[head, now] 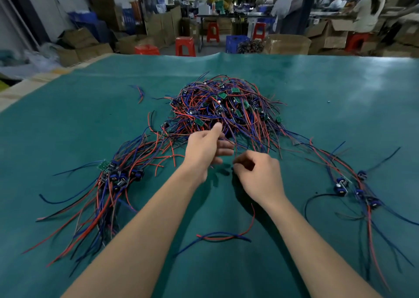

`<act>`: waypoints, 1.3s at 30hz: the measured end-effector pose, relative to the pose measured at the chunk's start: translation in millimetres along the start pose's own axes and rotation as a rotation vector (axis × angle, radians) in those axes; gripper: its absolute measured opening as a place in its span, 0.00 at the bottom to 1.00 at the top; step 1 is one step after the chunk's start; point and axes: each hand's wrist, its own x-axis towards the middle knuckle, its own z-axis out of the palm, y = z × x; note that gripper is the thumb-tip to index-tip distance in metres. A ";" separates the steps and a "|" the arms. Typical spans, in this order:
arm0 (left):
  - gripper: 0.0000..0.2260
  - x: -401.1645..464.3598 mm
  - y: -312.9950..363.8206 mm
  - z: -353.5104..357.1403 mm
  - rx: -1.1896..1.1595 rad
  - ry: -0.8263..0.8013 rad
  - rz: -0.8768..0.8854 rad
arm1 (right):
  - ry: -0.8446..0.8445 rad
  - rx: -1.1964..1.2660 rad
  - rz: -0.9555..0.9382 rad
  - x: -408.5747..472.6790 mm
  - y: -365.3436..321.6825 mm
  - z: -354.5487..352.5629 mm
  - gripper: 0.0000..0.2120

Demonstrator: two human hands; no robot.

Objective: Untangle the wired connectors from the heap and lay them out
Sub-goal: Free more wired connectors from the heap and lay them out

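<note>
While the heap sits mid-table between 2 laid-out groups, the left hand reaches in loosely spread and the right hand pinches wires, seemingly drawing 1 connector free.

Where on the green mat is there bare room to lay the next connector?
Bare: green mat right of the heap, and the far left. Crowded: left bundle, right bundle; a loose wire pair lies between the forearms.
</note>
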 end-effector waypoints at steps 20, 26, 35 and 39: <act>0.09 -57.7 -47.4 -9.6 0.728 -0.325 0.643 | -0.194 0.850 0.362 8.1 -7.8 -21.5 0.06; 0.13 -52.8 -46.3 -9.5 0.583 -0.189 0.537 | -0.125 1.086 0.503 13.8 -6.8 -32.7 0.07; 0.31 -40.9 -54.1 -11.1 0.604 -0.154 0.571 | -0.136 1.163 0.510 12.8 -4.9 -42.7 0.11; 0.32 -35.3 -54.0 -11.8 0.541 -0.096 0.447 | -0.016 1.336 0.574 14.7 -0.2 -52.8 0.11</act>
